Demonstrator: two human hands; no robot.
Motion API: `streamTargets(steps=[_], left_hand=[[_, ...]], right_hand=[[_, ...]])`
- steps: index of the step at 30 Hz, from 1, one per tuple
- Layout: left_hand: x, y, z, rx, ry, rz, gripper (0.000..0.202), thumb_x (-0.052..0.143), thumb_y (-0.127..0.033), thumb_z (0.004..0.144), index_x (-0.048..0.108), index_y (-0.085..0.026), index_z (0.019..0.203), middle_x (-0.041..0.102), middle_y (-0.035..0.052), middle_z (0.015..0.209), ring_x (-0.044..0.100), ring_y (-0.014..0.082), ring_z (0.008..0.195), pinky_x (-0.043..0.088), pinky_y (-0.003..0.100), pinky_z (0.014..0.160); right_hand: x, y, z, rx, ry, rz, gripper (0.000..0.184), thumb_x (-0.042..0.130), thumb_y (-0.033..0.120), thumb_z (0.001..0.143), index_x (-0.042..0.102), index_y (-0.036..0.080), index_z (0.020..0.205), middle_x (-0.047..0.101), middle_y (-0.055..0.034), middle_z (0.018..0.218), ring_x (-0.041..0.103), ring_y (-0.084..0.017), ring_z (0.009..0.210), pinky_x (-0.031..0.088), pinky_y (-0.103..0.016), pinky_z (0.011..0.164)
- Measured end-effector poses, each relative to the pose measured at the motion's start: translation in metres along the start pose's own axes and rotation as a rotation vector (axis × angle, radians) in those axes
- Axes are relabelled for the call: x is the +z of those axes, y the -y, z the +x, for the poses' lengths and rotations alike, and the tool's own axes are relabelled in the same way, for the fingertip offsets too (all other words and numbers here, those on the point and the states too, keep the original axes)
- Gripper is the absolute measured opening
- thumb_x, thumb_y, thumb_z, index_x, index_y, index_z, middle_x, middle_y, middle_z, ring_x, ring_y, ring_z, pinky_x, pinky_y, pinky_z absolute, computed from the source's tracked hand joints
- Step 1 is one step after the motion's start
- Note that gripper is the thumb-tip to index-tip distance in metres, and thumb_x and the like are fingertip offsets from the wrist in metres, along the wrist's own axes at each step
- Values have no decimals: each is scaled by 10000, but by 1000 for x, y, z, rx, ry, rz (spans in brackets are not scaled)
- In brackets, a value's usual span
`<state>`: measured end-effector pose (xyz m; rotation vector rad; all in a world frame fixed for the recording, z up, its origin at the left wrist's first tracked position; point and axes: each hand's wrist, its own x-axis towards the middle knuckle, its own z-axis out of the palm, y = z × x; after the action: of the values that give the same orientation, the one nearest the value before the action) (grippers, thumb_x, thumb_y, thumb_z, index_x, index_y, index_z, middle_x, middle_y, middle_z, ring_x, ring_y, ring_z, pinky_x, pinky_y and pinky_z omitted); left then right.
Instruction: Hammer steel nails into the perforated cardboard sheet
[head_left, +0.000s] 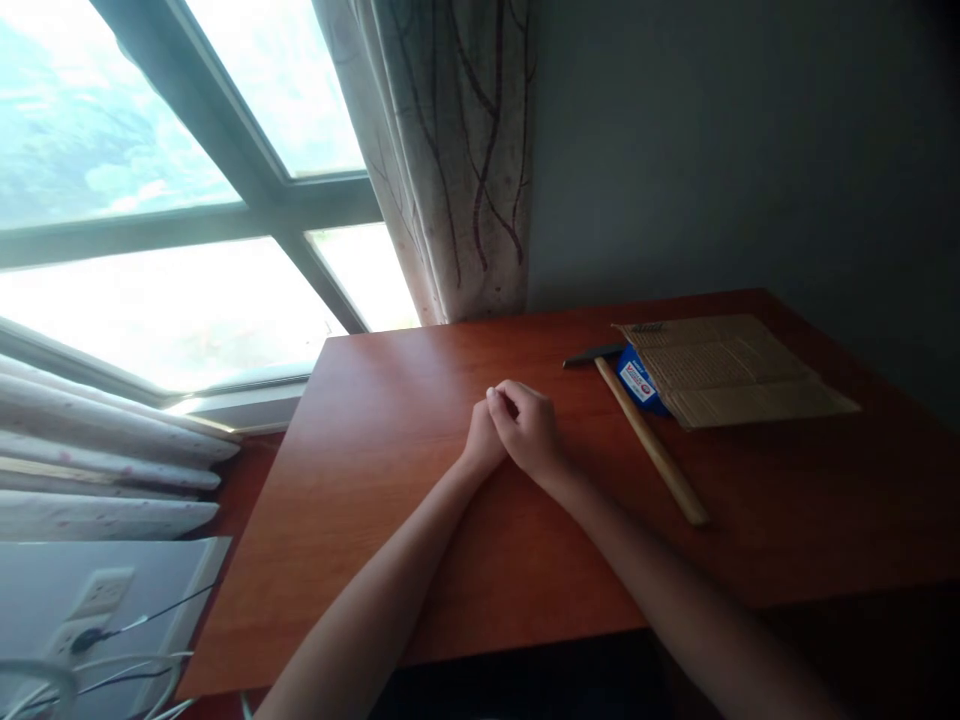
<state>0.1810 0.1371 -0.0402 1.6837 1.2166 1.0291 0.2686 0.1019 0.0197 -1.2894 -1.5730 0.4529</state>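
Note:
My left hand (484, 438) and my right hand (529, 425) are clasped together above the middle of the reddish-brown wooden table (352, 500). Their fingers are closed against each other, and no object shows in them. To the right of my hands lies a hammer (652, 440), its wooden handle slanting toward me and its dark metal head at the far end. Beside the handle is a blue item with a white label (637, 382), partly covered by a flat piece of cardboard (750, 375). Several small nails (649, 327) appear to rest on the cardboard's far left corner.
Bright windows (135, 300) stand at the left, with a patterned curtain (465, 150) behind the table and another curtain (97, 470) lower down. A wall socket (101, 593) with a plug and loose cables (112, 665) sits by the table's left edge.

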Motion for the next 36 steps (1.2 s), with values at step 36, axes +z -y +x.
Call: streamTargets(steps=[36], left_hand=[[-16,-15,-4,111,33,214,113,507,-149,852,526,-194,750,688,44,796,607,174,730,444,263,678]], right_hand=[[9,-49,0,86,99,7,291,443,336,960,413,252,684,589,-7,670,545,-176,637,388,-304,638]])
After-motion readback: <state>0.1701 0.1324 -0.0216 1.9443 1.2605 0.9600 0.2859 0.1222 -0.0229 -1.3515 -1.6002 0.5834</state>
